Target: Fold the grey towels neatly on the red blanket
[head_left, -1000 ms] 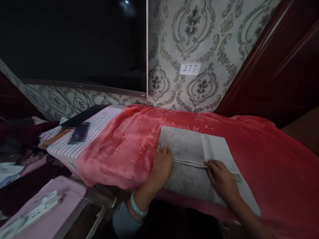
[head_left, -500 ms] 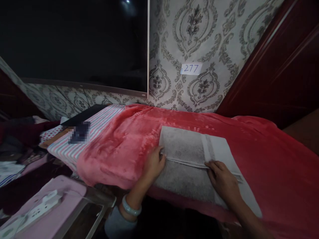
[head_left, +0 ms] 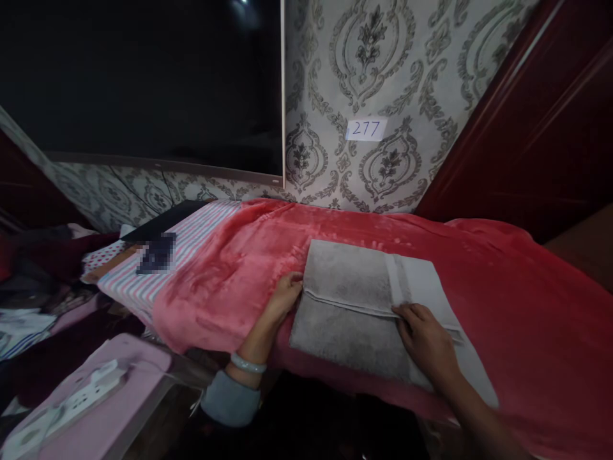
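Note:
A grey towel (head_left: 349, 276) with a paler band near its right end lies folded, its upper layer turned back so that a loose edge runs across the middle. My left hand (head_left: 284, 297), with a bracelet at the wrist, is at the towel's left side, fingers closed together on its edge by the fold. On the loose edge near the pale band, my right hand (head_left: 426, 338) pinches the cloth between thumb and fingers. The towel's lower right part is partly hidden under my right hand and forearm.
A red plush blanket (head_left: 527, 306) lies under the towel. At left are a striped cloth (head_left: 191, 239) with a blurred dark item (head_left: 157, 253), a pink stool (head_left: 138, 358) carrying a white power strip (head_left: 90, 396), and piled clothes (head_left: 29, 326). A large screen (head_left: 143, 83) stands behind.
My left hand has slid left and slightly up from the loose edge to the towel's side. The fold's left end now lies lower and flatter. My right hand stays at the loose edge.

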`<state>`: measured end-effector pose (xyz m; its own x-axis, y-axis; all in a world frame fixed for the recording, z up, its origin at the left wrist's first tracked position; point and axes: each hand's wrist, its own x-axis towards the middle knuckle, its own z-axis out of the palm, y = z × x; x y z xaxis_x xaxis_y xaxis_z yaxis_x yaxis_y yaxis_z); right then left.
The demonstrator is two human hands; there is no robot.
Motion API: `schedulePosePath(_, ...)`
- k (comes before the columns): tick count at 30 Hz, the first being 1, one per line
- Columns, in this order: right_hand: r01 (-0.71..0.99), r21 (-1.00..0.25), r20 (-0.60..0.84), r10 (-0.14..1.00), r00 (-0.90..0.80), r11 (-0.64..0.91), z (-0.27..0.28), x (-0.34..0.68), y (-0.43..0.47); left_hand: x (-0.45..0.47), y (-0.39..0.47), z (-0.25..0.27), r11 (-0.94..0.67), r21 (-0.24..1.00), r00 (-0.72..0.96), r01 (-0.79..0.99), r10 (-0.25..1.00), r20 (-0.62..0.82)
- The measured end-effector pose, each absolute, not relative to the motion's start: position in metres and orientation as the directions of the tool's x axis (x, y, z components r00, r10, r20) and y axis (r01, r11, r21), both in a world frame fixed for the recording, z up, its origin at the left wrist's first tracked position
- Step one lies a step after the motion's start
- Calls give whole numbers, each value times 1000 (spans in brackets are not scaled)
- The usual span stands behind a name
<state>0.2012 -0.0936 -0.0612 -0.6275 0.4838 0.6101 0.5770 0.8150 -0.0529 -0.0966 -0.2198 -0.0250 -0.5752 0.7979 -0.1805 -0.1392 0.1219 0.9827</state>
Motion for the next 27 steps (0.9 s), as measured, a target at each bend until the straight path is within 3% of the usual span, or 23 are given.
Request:
schedulePosePath(4,577,-66,613,489,-620,814,-60,201,-94,-100,-223,-15,221,971,-462,-93,854,-239)
schedulePosePath(9,580,-85,602,506,-618,810,-61,201,-94,-104,-215,-17,283,959,-471,13,848,-243)
schedulePosePath(27,573,-110,602,513,-611,812,-65,202,-91,-104,-215,-22,293,956,-502,27,831,-240)
